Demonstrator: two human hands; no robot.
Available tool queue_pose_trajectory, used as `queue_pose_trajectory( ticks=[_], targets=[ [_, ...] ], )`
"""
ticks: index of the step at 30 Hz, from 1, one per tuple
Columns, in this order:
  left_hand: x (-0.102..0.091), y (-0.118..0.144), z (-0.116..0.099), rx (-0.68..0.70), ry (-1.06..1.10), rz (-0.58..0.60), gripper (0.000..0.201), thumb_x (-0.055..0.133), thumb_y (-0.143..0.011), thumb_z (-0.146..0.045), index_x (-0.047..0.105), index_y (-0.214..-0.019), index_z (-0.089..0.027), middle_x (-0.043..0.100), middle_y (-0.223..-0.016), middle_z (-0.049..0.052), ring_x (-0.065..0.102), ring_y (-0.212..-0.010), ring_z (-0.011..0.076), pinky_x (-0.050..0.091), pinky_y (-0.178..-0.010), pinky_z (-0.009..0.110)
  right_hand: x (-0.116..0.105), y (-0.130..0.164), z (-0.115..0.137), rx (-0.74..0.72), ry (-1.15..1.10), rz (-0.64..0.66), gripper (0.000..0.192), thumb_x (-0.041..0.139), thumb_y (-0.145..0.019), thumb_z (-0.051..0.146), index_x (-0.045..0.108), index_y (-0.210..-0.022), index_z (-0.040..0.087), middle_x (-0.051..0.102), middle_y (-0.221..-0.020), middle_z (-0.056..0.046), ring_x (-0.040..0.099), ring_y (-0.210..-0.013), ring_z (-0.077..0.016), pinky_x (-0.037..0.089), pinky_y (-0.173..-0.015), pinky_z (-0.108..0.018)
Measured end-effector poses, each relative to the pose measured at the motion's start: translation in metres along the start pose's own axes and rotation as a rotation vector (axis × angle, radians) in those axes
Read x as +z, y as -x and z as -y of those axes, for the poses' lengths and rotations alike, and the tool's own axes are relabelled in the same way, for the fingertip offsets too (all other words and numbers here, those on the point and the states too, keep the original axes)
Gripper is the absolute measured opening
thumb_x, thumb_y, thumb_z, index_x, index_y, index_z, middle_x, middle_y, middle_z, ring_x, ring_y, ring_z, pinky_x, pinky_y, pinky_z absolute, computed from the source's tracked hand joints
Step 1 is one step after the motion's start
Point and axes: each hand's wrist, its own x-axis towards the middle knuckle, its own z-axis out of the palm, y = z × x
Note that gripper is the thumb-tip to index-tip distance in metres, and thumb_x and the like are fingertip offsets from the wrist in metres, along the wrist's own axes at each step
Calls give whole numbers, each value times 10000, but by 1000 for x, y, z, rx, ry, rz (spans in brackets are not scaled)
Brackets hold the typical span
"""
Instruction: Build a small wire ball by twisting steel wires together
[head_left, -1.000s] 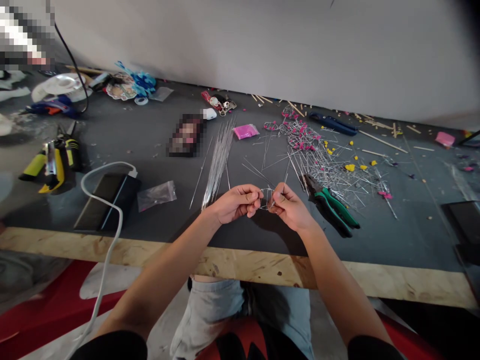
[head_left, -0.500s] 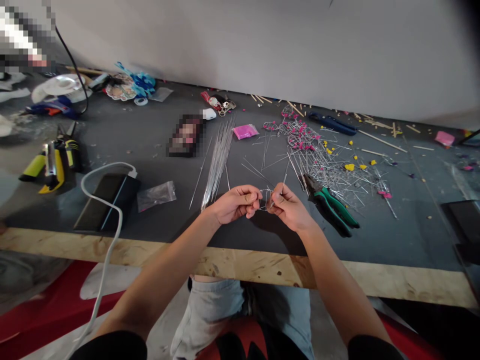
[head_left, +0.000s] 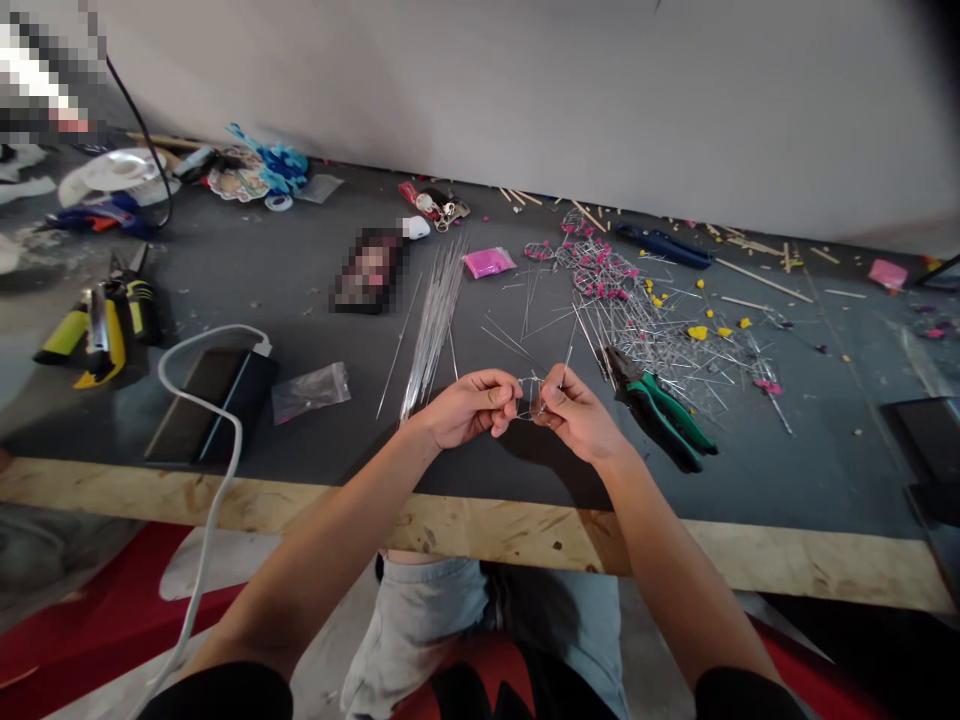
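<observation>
Between my hands, above the front of the dark tabletop, is a small wire frame [head_left: 529,400] of thin silvery wires. My left hand [head_left: 474,408] pinches its left end between thumb and fingers. The right side is gripped by my right hand [head_left: 576,412], where a wire sticks up past the fingertips. Fingers hide both ends of the frame. Behind my left hand lies a bundle of straight wires [head_left: 436,320]. Green-handled pliers [head_left: 661,410] rest to the right of my right hand.
Wire pieces with pink joints [head_left: 600,270] are heaped at the back right. A pink packet [head_left: 488,262], a power bank [head_left: 214,400] with a white cable, a clear bag [head_left: 311,392] and yellow-handled cutters [head_left: 101,325] lie about. The wooden table edge [head_left: 510,530] runs along the front.
The view has shifted very slightly. Both hands keep their hold on the wire frame, with hardly any visible movement.
</observation>
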Motion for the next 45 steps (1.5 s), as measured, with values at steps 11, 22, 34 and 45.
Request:
queue_pose_trajectory(
  ticks=[11, 22, 34, 45],
  targets=[
    [3, -4, 1, 32, 55, -103, 160, 707, -737, -258, 632, -801, -132, 584, -600, -7, 510, -475, 56, 406, -431, 156, 6, -4, 5, -23, -7, -83, 362, 705, -730, 397, 410, -656, 200, 287, -544, 82, 244, -475, -58, 235, -466, -216],
    [10, -12, 4, 168, -102, -210, 222, 718, -709, -221, 657, -906, -141, 604, -731, -1, 535, -604, 68, 440, -565, 205, 2, -9, -2, -70, 92, -163, 337, 664, -767, 403, 420, -654, 199, 316, -555, 77, 258, -466, -55, 218, -465, -227],
    [8, -10, 2, 162, -153, -255, 194, 715, -688, -166, 658, -869, -127, 641, -788, 1, 607, -648, 77, 484, -689, 233, 0, -10, 3, -124, 53, -246, 323, 663, -771, 365, 412, -653, 201, 277, -528, 85, 242, -448, -51, 228, -462, -224],
    [7, -11, 4, 174, -208, -253, 131, 666, -735, -224, 626, -824, -137, 611, -640, -8, 558, -550, 81, 443, -567, 223, -1, -9, 0, -94, 125, -162, 300, 647, -789, 374, 439, -661, 198, 316, -518, 82, 273, -456, -53, 217, -469, -225]
  ],
)
